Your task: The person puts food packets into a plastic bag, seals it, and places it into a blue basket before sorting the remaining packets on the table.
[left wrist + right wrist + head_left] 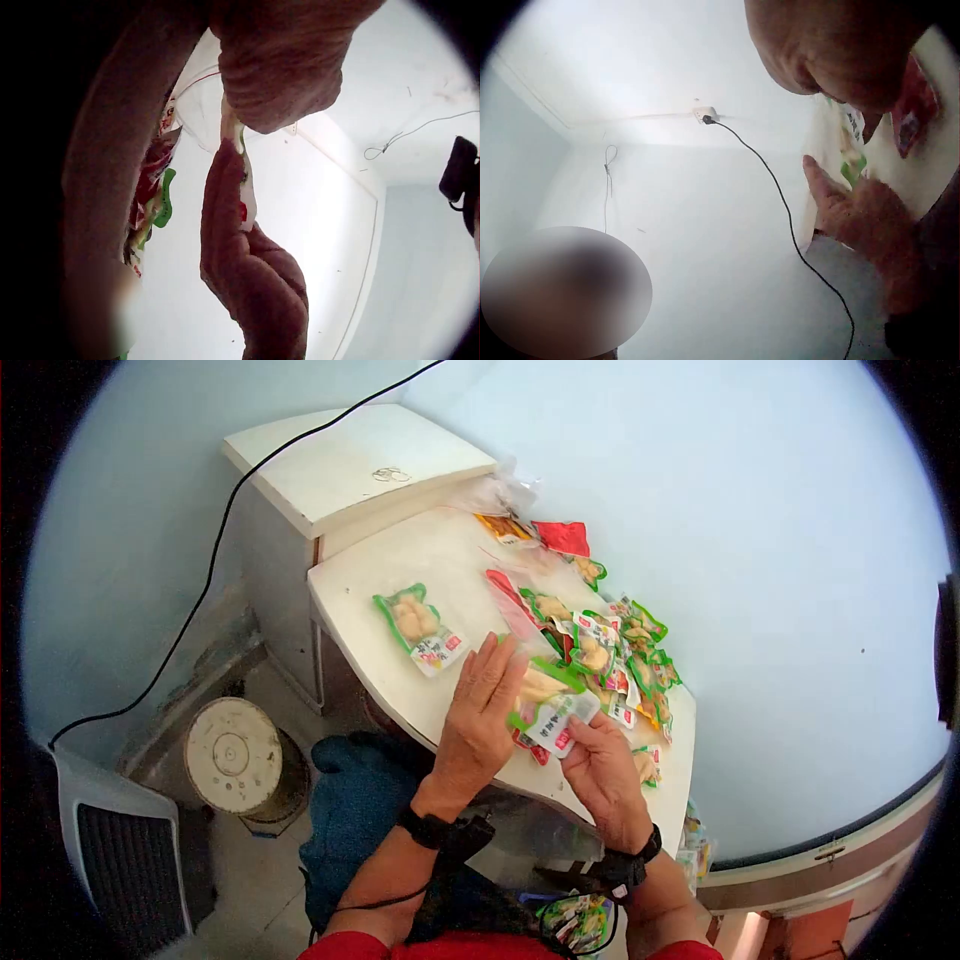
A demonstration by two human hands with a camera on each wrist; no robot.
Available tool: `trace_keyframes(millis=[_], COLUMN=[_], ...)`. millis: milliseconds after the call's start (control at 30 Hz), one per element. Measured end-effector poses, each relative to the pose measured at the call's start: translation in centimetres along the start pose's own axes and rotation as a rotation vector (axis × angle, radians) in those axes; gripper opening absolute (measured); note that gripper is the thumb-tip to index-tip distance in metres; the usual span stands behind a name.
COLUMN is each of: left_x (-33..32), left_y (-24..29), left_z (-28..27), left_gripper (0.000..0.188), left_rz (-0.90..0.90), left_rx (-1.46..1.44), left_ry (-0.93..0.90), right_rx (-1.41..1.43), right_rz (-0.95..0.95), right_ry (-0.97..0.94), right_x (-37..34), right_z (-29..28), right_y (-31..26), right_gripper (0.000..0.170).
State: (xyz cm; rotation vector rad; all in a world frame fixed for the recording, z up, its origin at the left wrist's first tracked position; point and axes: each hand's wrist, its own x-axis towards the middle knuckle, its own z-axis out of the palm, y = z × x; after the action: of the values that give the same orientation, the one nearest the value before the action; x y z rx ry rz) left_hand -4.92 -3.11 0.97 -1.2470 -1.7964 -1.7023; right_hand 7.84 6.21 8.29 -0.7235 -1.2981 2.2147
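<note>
Above the front of the white table, my right hand [605, 770] pinches the lower corner of a clear, green-edged food packet [545, 695] with pale pieces inside. My left hand [478, 720] is at the packet's left side, its fingers straight and overlapping the packet's edge in the head view. In the left wrist view the packet [248, 199] appears edge-on, with the right hand [251, 277] below it. The right wrist view shows the left hand [870, 217] beside the packet's green edge [853, 169].
A similar packet [418, 625] lies alone on the left of the table [380, 570]. Several more packets [600, 645] are heaped along the wall side. A raised white box top [350, 460] stands at the back. Below left is a lidded bucket [235, 755]; a black cable [215, 550] hangs nearby.
</note>
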Motion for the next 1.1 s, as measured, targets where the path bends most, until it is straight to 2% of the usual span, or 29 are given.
trace_keyframes(millis=[333, 533, 600, 667, 733, 800, 867, 1000, 1067, 1100], left_x=[0.0, 0.0, 0.0, 0.1, 0.0, -0.2, -0.3, 0.0, 0.0, 0.2], left_y=[-0.1, -0.1, -0.1, -0.2, -0.4, -0.8, -0.7, -0.2, -0.2, -0.2], left_z=[0.4, -0.1, 0.1, 0.0, 0.0, 0.4, 0.4, 0.2, 0.1, 0.1], left_gripper=[0.048, 0.049, 0.054, 0.053, 0.053, 0.054, 0.055, 0.054, 0.053, 0.053], left_rz=[0.015, 0.031, 0.037, 0.038, 0.042, 0.052, 0.026, -0.008, -0.004, 0.001], left_rx=[-0.064, -0.096, -0.116, -0.096, -0.084, -0.081, -0.11, -0.127, -0.116, -0.11], left_ry=[0.045, 0.045, 0.048, 0.052, 0.053, 0.055, 0.051, 0.036, 0.031, 0.031], right_rx=[0.203, 0.296, -0.115, -0.519, -0.914, -0.493, -0.417, -0.749, -1.249, -1.177], right_rz=[0.01, 0.076, -0.215, -0.408, -0.5, -0.377, -0.363, -0.42, -0.73, -0.603], right_ry=[-0.119, -0.318, -0.391, -0.387, -0.305, -0.385, -0.413, -0.431, -0.481, -0.418], right_x=[6.1, 9.5, 9.3, 8.6, 6.9, 9.4, 10.0, 9.4, 7.9, 8.1], right_z=[3.4, 2.4, 2.4, 3.0, 4.8, 2.4, 1.7, 3.3, 4.3, 3.8], right_y=[4.0, 5.3, 5.5, 5.2, 4.1, 6.3, 6.9, 4.3, 2.4, 2.3], right_gripper=[0.025, 0.024, 0.024, 0.022, 0.02, 0.019, 0.018, 0.016, 0.012, 0.013])
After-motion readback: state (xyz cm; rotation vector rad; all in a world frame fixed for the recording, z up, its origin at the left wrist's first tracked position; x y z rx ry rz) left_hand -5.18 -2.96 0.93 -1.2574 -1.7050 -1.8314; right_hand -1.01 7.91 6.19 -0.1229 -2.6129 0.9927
